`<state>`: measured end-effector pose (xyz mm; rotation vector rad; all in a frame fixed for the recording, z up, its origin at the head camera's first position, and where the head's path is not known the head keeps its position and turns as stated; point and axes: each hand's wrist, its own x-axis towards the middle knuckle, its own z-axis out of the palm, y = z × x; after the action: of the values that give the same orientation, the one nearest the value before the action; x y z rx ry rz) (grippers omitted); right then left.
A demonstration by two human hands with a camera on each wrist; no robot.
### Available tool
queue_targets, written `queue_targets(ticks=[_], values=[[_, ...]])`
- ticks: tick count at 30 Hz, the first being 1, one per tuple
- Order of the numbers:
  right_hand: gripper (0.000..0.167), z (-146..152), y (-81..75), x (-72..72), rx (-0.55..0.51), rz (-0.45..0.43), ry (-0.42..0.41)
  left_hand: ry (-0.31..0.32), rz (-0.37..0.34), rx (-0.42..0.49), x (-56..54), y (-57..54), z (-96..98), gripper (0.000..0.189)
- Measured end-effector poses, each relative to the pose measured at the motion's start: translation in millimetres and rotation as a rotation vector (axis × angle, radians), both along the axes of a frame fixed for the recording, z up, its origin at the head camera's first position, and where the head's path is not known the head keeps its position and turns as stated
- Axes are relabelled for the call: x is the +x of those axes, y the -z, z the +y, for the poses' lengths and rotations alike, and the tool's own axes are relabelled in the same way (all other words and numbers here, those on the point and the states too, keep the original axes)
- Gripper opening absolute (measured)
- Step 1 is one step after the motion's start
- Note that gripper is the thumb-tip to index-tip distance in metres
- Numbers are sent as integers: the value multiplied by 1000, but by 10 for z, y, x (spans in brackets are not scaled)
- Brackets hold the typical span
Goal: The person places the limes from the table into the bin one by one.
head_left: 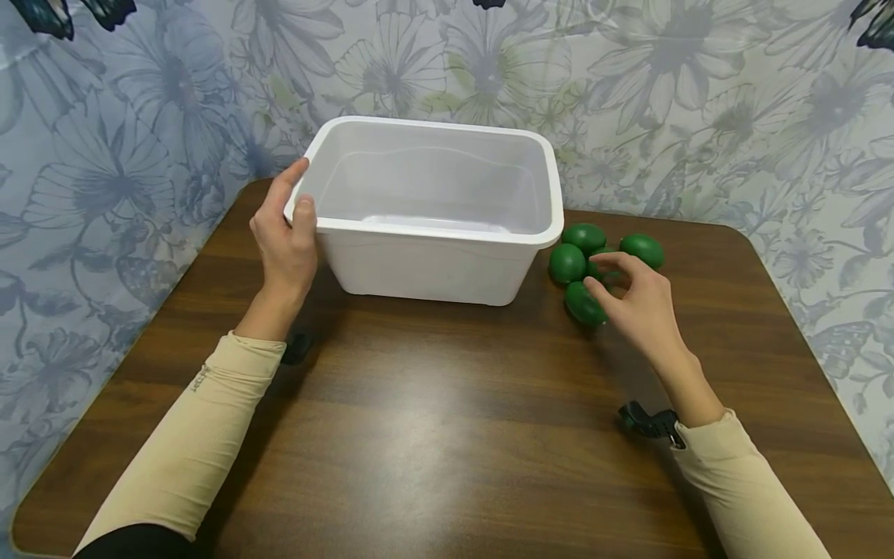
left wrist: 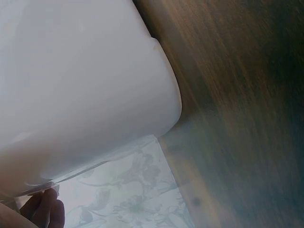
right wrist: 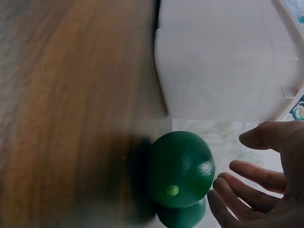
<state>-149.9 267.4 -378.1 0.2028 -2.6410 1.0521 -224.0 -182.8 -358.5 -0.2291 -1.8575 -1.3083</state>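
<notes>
A white plastic tub (head_left: 426, 264) stands at the far side of the wooden table. My left hand (head_left: 282, 241) grips its left rim, thumb in front and fingers reaching over the edge; the left wrist view shows those fingers (left wrist: 43, 209) at the rim. Right of the tub lies a cluster of smooth dark green oval fruits (head_left: 567, 264), lime-like or avocado-like. Above them, my right hand (head_left: 639, 307) hovers with thumb and fingers spread apart. In the right wrist view its palm is beside the nearest fruit (right wrist: 180, 166), with nothing held. My hand partly hides the rearmost fruits.
The brown wooden table (head_left: 419, 419) reaches back to a wall with floral wallpaper (head_left: 670, 93). A black wrist strap mount (head_left: 649, 421) sits under my right wrist. Nothing is seen inside the tub's visible interior.
</notes>
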Motion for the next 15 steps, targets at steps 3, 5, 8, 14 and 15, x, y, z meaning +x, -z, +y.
queue_targets(ticks=[3,5,8,14,15], values=[[34,19,41,10,27,-12,-26,-2,-1,2,-58,58,-44,64],[33,34,71,12,50,-21,-43,-4,-2,0,-96,97,-76,64],[35,54,113,17,92,-31,-65,-5,-4,-21,-57,65,-64,64],[44,92,169,33,146,-79,-79,14,7,-5,69,-73,42,65],[45,99,174,35,150,-87,-79,15,9,0,62,-70,45,65]])
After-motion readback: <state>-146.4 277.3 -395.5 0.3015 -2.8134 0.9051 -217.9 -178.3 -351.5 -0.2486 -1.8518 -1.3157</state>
